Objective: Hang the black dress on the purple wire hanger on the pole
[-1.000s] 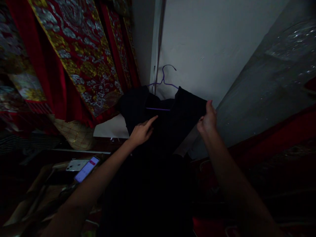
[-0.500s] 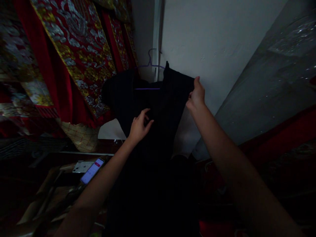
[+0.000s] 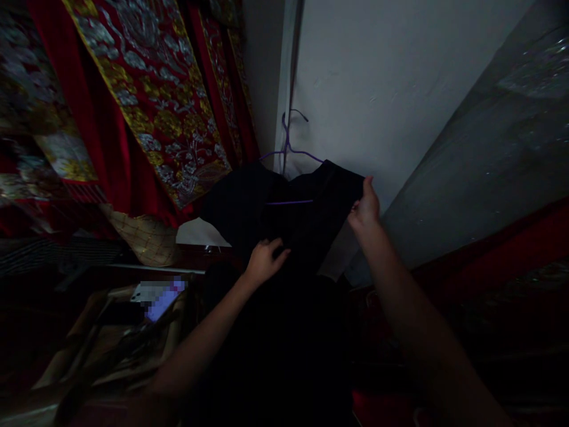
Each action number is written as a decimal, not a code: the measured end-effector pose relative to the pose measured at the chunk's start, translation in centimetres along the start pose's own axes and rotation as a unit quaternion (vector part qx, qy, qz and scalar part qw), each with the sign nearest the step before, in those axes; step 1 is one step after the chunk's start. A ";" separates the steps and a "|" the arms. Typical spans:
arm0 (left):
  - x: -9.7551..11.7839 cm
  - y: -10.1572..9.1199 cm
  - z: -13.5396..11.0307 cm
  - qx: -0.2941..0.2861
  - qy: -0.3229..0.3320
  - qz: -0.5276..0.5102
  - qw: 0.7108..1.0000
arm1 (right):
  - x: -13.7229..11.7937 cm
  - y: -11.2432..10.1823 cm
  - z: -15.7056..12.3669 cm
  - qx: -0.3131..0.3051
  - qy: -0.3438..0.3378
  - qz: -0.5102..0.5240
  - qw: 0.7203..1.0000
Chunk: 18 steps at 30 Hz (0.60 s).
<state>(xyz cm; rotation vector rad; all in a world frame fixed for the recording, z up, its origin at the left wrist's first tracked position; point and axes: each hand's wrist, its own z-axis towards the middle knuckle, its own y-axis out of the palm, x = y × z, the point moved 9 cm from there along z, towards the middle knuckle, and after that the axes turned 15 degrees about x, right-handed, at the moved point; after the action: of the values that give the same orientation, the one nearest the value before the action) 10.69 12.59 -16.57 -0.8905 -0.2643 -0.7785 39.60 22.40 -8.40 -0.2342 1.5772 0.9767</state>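
A dark short-sleeved top (image 3: 293,222) hangs on a thin purple hanger (image 3: 288,142), whose bottom bar shows through the neckline. My right hand (image 3: 367,207) pinches the top's right sleeve edge between thumb and fingers. In front of the chest cloth is my left hand (image 3: 265,262), its fingers loosely bent and its thumb held apart. Nothing can be made out in that hand, and whether it touches the cloth is hard to tell in the dark. The lower part of the garment blends into black.
Red embroidered costumes (image 3: 164,112) hang at the left, close to the hanger. Behind it are a pale wall (image 3: 364,83) and a narrow upright pole (image 3: 287,65). Phones (image 3: 162,302) lie on a wooden-framed piece (image 3: 84,320) at lower left. Translucent sheeting (image 3: 480,148) covers the right side.
The top and its hanger have moved down and slightly right, and both hands have moved with them. The hanger's hook has turned to point right. My left fingers are more bent.
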 end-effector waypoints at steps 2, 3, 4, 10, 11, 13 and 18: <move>-0.3 -0.2 -1.5 0.050 -0.038 -0.032 0.997 | 0.6 -0.7 -0.6 0.043 -0.008 0.013 0.999; -0.6 -0.5 -2.3 0.083 -0.059 -0.044 0.994 | 1.0 -1.2 -1.2 0.063 -0.010 0.019 0.998; -0.9 -0.9 -3.1 0.119 -0.082 -0.055 0.988 | 1.5 -1.9 -2.0 0.075 -0.010 0.026 0.997; -1.9 -1.2 -7.0 0.211 -0.184 -0.182 0.943 | 6.6 -5.9 -12.6 0.039 0.004 0.044 0.998; -1.7 -1.3 -7.2 0.216 -0.191 -0.201 0.936 | 7.9 -5.6 -14.8 0.000 0.035 0.025 0.999; -1.6 -1.4 -7.5 0.223 -0.214 -0.230 0.923 | 10.1 -3.7 -19.1 -0.133 0.100 -0.042 0.985; -0.8 -1.7 -7.1 0.190 -0.218 -0.247 0.925 | 10.6 -0.6 -23.7 -0.321 0.075 -0.156 0.931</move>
<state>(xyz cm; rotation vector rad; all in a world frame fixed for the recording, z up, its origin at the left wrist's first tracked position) 8.23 6.83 -20.36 -0.6176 -1.0310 -0.9433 19.94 9.48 -19.55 -1.0047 1.2535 1.2118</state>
